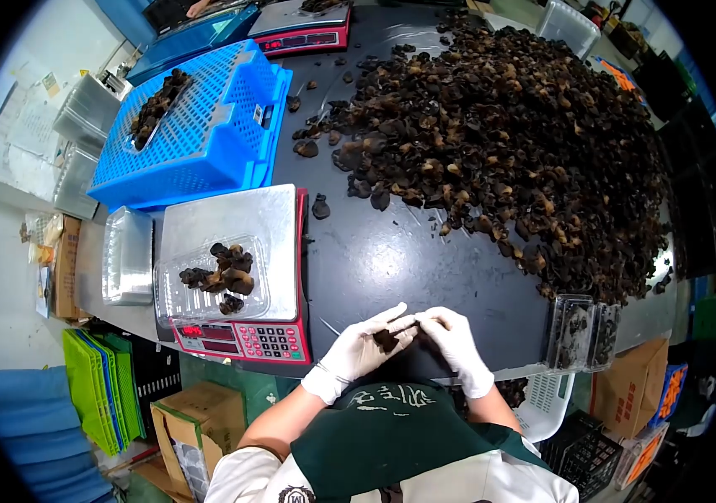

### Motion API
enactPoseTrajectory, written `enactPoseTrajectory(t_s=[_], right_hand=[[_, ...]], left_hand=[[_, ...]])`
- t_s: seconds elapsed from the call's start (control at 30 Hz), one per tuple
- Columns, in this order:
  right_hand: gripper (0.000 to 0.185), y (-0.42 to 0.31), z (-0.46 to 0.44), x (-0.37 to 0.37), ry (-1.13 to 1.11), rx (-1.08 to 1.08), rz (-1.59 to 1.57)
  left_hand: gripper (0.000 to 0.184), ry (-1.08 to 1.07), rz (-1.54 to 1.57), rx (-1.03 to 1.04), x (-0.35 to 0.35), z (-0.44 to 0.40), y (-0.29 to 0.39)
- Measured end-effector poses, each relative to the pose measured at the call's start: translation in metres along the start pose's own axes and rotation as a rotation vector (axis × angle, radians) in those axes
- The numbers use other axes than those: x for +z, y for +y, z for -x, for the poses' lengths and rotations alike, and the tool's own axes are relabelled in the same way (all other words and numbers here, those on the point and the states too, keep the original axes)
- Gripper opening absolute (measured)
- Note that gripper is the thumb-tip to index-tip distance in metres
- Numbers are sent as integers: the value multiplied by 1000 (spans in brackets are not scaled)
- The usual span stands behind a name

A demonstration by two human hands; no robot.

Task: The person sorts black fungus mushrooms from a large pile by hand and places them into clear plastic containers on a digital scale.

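Both hands wear white gloves and meet in front of the apron, over the table's near edge. In my left hand (356,349) lies a dark wood ear mushroom (386,340), with the fingers curled about it. My right hand (453,337) has thumb and fingers pinched together by the left fingertips; anything between them is too small to make out. To the left, a digital scale (286,226) carries a clear plastic tray (168,289) with several wood ear pieces (230,277) in it.
A large heap of wood ears (500,134) covers the table's far right. An upturned blue crate (207,138) with a filled tray stands behind the scale. Stacked clear trays (128,256) are at left, more clear containers (574,334) at right. A second scale (303,40) sits farther back.
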State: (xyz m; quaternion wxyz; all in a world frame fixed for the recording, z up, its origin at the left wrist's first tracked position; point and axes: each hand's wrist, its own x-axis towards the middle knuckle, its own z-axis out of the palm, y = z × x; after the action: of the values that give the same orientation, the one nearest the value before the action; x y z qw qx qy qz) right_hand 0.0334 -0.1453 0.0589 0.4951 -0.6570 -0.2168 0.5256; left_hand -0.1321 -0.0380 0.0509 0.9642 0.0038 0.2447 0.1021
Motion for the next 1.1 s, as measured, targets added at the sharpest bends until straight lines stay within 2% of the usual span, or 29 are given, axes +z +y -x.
enactPoseTrajectory(t_s=[0.07, 0.13, 0.2, 0.27, 0.33, 0.43, 0.47, 0.53, 0.6, 0.67, 0.73, 0.8, 0.83, 0.87, 0.93, 0.97, 1.07, 1.1], right_hand=[[12, -16, 9, -23, -144, 56, 15], [11, -13, 10, -60, -579, -199, 18], [12, -13, 7, -87, -1024, -308, 20], [16, -16, 10, -98, -1068, -341, 78], [18, -18, 14, -100, -986, -358, 65], [28, -18, 18, -87, -800, -361, -31], [31, -15, 16, -82, -787, -353, -20], [35, -15, 15, -72, -751, -321, 67], [39, -16, 14, -65, -750, -276, 109], [41, -18, 9, -60, -712, -270, 250], [41, -21, 3, -58, -679, -320, 327], [39, -17, -5, -57, -650, -289, 278], [37, -19, -9, -58, -639, -312, 285], [36, -22, -14, -60, -599, -326, 306], [35, -32, -24, -64, -484, -271, 332], [31, -41, -31, -67, -411, -307, 440], [28, -53, -63, -80, -170, -374, 519], [27, -57, -77, -85, -95, -374, 434]], left_hand=[[48, 13, 76, 22, -7, -1, 2], [47, 90, 107, 99, -5, -1, 4], [44, 86, 106, 80, -5, 0, 9], [44, 58, 55, 110, -5, 1, 9], [45, 44, 49, 111, -2, 0, 7], [49, -6, -136, 123, 10, 13, 12], [45, 18, -250, 172, 24, 26, 18], [41, -22, -414, 449, 35, 48, 36], [36, 315, -869, 934, 48, 77, 64], [35, 590, -1143, 1351, 29, 100, 99], [36, 1032, -1644, 1562, 17, 114, 125], [42, 1278, -2096, 1356, -6, 120, 144], [48, 1288, -2169, 1255, -36, 121, 153], [47, 1338, -2328, 1159, -58, 122, 161], [45, 1237, -2256, 1135, -31, 119, 160], [42, 1219, -2283, 1129, -29, 119, 163], [39, 1337, -2217, 1309, -3, 111, 154], [40, 1276, -2182, 1398, 8, 107, 149]])
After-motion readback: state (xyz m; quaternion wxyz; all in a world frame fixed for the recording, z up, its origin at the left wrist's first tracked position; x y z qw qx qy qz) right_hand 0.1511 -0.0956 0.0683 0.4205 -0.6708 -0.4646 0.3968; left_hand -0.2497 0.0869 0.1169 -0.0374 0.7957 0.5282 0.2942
